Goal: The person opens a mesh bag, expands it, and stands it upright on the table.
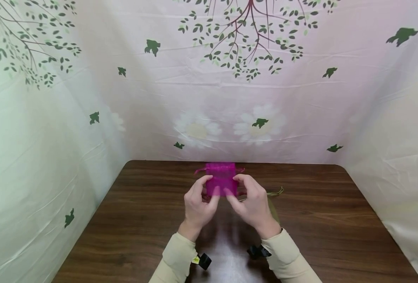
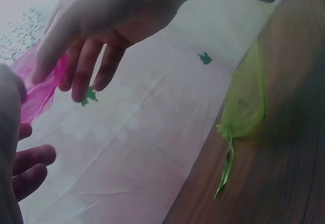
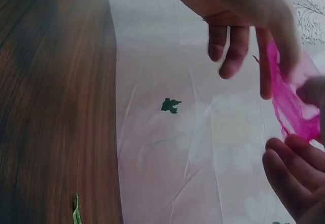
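Note:
A sheer magenta drawstring pouch (image 1: 221,177) is held up between both hands, its thin cords sticking out at either side near the top. My left hand (image 1: 199,204) pinches its left lower edge between thumb and fingers. On the opposite edge, my right hand (image 1: 253,202) pinches it the same way, both thumbs on the near face. The left wrist view shows the pink mesh (image 2: 43,89) stretched between the two hands. A yellow-green mesh pouch (image 2: 246,97) with a green cord lies on the table, mostly hidden behind the right hand in the head view.
The dark brown wooden table (image 1: 141,228) reaches back to a pale fabric backdrop (image 1: 223,98) printed with leaves, birds and daisies. Fabric also hangs along both sides. Small black wrist cameras sit under the cuffs, one at the left wrist (image 1: 204,261).

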